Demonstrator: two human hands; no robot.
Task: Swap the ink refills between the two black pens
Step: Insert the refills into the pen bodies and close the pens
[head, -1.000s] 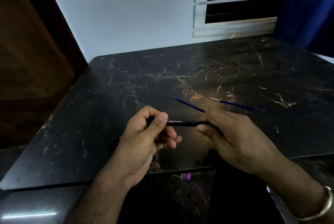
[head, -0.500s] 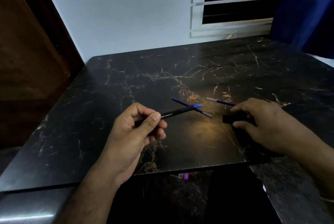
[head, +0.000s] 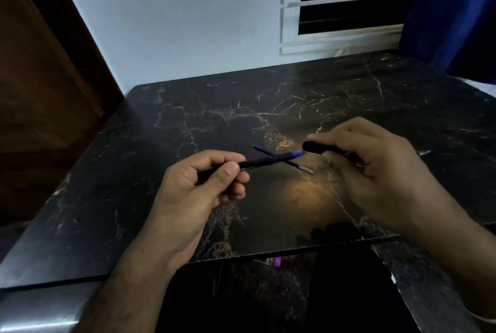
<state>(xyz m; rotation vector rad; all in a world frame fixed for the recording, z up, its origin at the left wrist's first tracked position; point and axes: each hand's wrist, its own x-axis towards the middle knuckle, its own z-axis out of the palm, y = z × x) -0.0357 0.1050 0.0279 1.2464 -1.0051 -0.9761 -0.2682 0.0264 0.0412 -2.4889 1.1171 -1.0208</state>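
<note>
Fingers and thumb of the left hand [head: 198, 187] pinch a black pen [head: 264, 162] above the dark marble table [head: 161, 131], its blue tip pointing right. Facing that tip, just short of touching, is a black pen piece [head: 320, 148] held in the curled right hand [head: 375, 169]. One loose blue refill [head: 300, 166] lies on the table beneath, crossing under the pen.

Counts on the worktop [head: 402, 123]

Two hands: left hand [head: 198, 187] at 7 o'clock, right hand [head: 375, 169] at 4 o'clock. One black pen barrel [head: 265, 162], one black cap piece [head: 319, 148], one loose blue refill [head: 284, 160].
</note>
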